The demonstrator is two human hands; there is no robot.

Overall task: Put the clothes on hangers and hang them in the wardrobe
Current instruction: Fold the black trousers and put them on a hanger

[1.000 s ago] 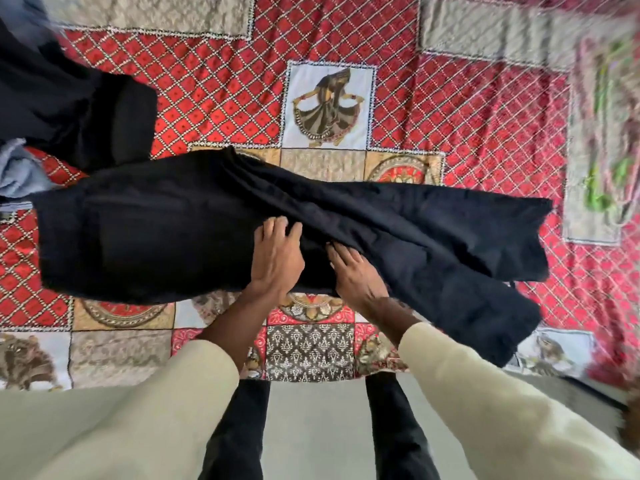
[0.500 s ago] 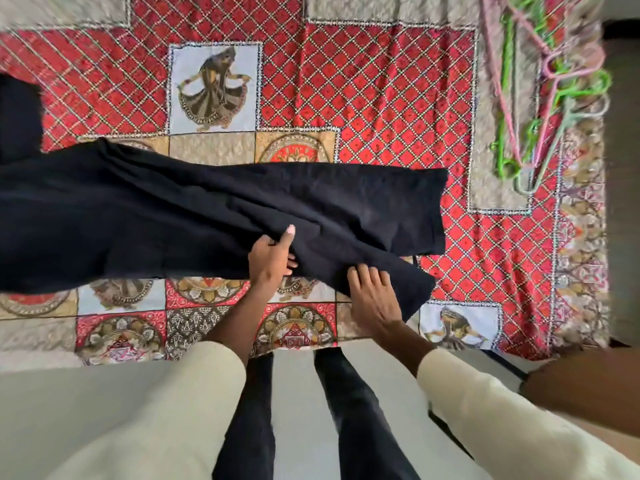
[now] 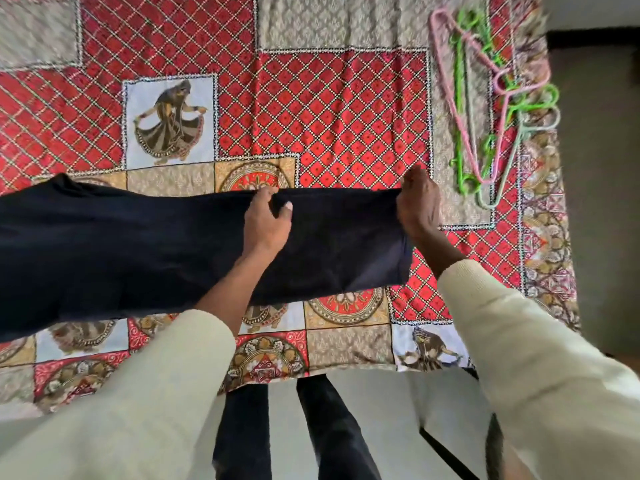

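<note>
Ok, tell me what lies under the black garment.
The black garment, gripped by the left hand and right hand, lies over the patterned bedspread. Anything else beneath it is hidden by the cloth.

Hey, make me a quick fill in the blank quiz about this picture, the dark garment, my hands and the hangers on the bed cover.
1. Both hands, the left hand and the right hand, grip the ____ garment.
2. The pile of hangers lies to the garment's ____.
3. The hangers are pink, pale grey and ____.
4. The bed cover is mostly ____.

Missing words: black; right; green; red
</note>
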